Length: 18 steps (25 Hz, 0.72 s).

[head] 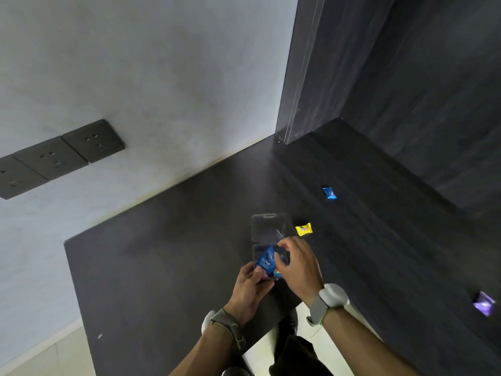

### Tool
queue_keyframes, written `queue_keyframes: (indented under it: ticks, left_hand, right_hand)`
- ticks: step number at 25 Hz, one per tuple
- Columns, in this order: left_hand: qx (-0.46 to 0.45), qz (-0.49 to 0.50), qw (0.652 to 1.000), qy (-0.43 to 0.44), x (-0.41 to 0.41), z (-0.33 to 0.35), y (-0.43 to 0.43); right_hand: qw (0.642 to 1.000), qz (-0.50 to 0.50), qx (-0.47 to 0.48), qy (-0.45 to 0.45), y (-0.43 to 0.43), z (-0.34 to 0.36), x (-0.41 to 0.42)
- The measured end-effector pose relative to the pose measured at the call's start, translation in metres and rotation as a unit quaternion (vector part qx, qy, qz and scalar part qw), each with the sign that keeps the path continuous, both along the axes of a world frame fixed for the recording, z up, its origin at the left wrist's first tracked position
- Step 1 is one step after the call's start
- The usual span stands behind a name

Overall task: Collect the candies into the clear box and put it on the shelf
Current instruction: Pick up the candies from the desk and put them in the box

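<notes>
A small clear box [267, 229] lies on the dark counter with its hinged lid swung open toward the wall. Blue-wrapped candies [267, 261] fill its base. My left hand [250, 287] grips the near left corner of the box. My right hand [296, 263] is over the right side of the base, fingers pinched on a candy inside. A yellow candy [303, 229] lies just right of the lid. A blue candy [329, 193] lies farther back on the right, and a purple candy [484, 303] sits at the far right.
The dark wood counter [168, 267] meets a grey wall with three dark sockets [58, 156] at the left. A dark panel [433, 104] rises at the back right. The counter's front edge runs beneath my wrists, with pale floor [311, 332] below.
</notes>
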State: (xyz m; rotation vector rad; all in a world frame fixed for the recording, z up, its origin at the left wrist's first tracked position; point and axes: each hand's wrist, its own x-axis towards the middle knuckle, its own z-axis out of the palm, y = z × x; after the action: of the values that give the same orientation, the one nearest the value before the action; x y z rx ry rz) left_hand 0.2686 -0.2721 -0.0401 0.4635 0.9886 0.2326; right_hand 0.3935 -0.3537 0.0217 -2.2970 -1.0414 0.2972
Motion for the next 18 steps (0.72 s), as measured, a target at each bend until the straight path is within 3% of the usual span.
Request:
queue_keyframes:
  ticks: [9, 18]
  left_hand:
    - [-0.043, 0.053, 0.997, 0.023, 0.036, -0.009, -0.002]
    - [-0.036, 0.126, 0.991, 0.027, 0.063, -0.006, -0.005]
  right_hand:
    - [0.996, 0.013, -0.089, -0.019, -0.013, -0.031, 0.095]
    - [0.965, 0.153, -0.211, -0.008, 0.005, -0.069, 0.154]
